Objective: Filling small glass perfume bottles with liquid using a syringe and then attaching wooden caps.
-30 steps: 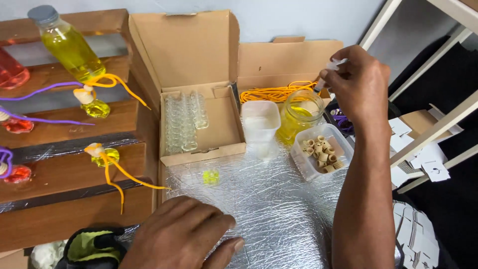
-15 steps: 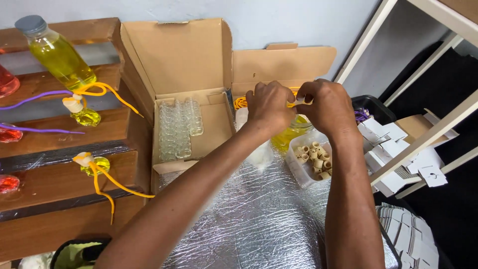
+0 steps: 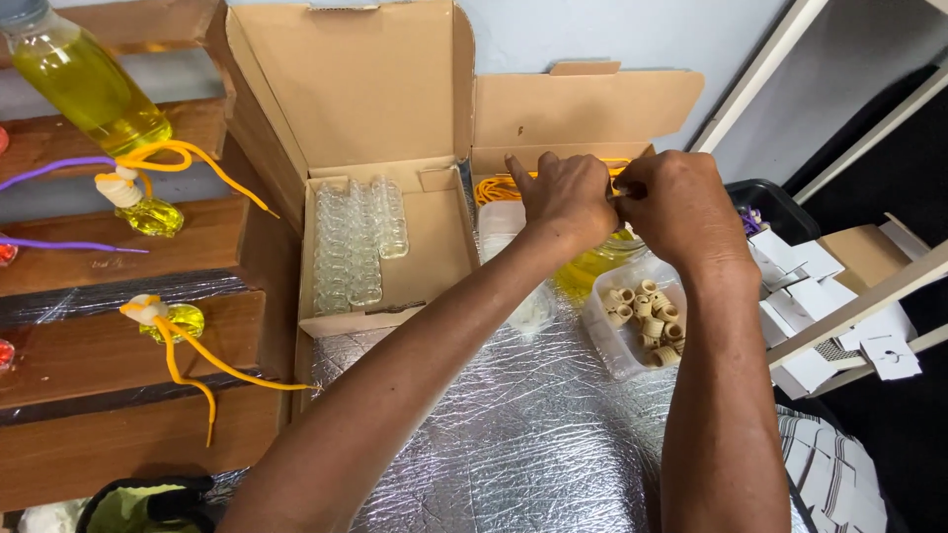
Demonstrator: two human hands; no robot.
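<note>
Head view, single frame. Your left hand and right hand meet knuckle to knuckle above the clear glass jar of yellow liquid, at the back of the crinkled silver foil work surface. Both hands are curled closed, fingertips pinched together on something small and dark between them. It is almost wholly hidden by your fingers, so I cannot tell what it is; possibly a cap or a cord end.

The jar shows only below your left wrist: rounded glass wall, liquid bright yellow, mouth covered by your hands. It stands between a clear empty plastic tub and a clear plastic tray of beige ribbed corks, just beside both.

Counts:
- Jar of yellow liquid: one.
- Corks in tray: roughly a dozen, piled, exact count unclear.
- Open brown cardboard boxes: two. The larger box holds rows of small empty clear glass vials, too tightly packed to count. The smaller box behind your hands holds a coil of orange cord.
- On the stepped brown wooden rack at left: two small round yellow-filled bottles with cork stoppers and orange cord tails, and one tall plastic bottle of yellow liquid.
- Purple cords on the rack: two visible.

Folded white card blanks lie scattered at right, behind the white shelf frame.
</note>
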